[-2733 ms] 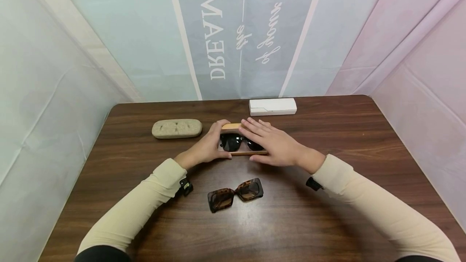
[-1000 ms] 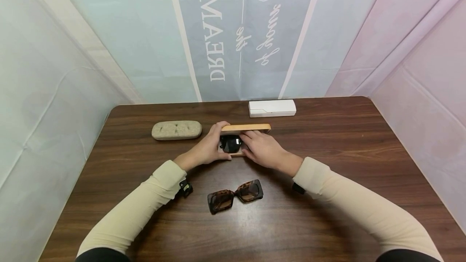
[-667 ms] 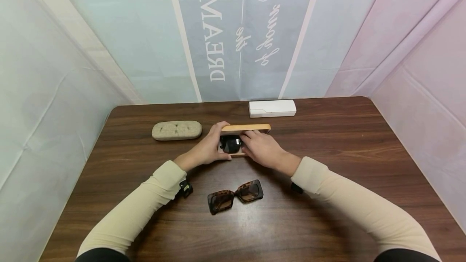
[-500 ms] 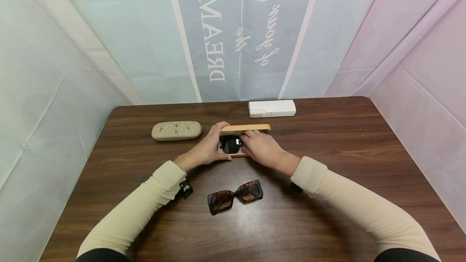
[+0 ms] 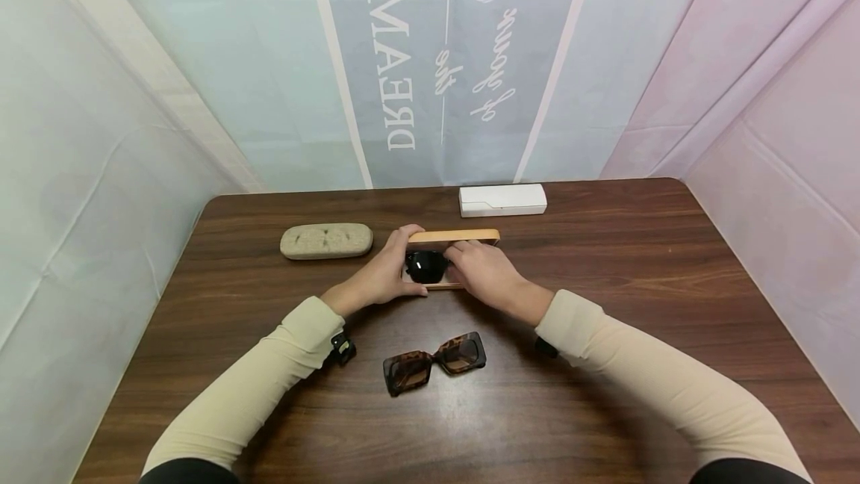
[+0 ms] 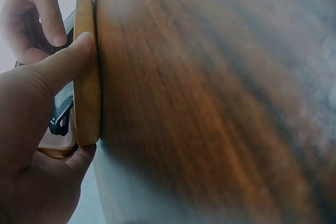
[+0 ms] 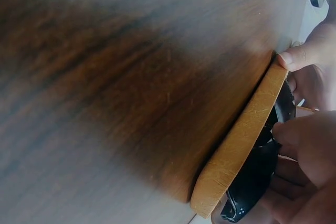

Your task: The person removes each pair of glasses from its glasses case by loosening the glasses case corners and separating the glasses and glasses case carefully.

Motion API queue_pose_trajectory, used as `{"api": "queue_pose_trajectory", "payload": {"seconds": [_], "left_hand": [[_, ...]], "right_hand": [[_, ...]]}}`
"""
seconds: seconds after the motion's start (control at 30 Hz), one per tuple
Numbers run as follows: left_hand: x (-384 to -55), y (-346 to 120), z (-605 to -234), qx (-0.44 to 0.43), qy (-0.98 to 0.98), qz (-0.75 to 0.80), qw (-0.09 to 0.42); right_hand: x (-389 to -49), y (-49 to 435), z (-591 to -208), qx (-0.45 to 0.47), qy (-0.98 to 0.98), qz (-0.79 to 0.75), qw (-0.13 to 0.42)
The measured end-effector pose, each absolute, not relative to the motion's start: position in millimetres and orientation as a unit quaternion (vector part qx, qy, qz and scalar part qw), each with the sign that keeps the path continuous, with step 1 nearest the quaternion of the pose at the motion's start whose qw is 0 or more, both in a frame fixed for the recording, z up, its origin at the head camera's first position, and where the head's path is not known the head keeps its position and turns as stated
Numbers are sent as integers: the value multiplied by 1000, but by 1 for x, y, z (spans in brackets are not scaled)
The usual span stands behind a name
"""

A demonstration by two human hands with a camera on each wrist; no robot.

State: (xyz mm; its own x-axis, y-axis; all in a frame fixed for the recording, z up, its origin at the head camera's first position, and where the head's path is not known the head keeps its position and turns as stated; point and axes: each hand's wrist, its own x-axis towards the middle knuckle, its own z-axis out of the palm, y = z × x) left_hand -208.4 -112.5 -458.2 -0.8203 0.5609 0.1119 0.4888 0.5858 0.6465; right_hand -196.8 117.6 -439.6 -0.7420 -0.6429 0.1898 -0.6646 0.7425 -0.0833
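An eyeglass case (image 5: 457, 235) in tan, with its lid raised, sits mid-table in the head view. Black sunglasses (image 5: 426, 266) lie in it; their right lens is hidden behind my right hand (image 5: 487, 275). That hand reaches into the case and pinches the sunglasses near the bridge, thumb in front, as the right wrist view shows. My left hand (image 5: 379, 275) grips the case's left end, thumb on the front wall (image 6: 86, 93), fingers up at the lid. Nearer to me, tortoiseshell sunglasses (image 5: 411, 369) rest on the table.
A beige fabric eyeglass case (image 5: 326, 241) lies closed to the left of the tan one. Farther back, a white closed case (image 5: 502, 201) stands near the rear edge of the brown wooden table (image 5: 605, 364). Fabric curtains (image 5: 269, 58) enclose the back and sides.
My right hand, earlier spread flat over the case's right side, has moved in and taken hold of the black sunglasses. Just now their visible lens tilts slightly. The left hand stays put.
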Motion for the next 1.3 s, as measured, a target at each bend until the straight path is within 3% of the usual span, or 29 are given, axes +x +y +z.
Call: {"api": "queue_pose_trajectory", "payload": {"seconds": [1.3], "left_hand": [[-211,-116,-455,291,887,351,74]], "right_hand": [[-184,121,-420,380,-906,136,130]]}}
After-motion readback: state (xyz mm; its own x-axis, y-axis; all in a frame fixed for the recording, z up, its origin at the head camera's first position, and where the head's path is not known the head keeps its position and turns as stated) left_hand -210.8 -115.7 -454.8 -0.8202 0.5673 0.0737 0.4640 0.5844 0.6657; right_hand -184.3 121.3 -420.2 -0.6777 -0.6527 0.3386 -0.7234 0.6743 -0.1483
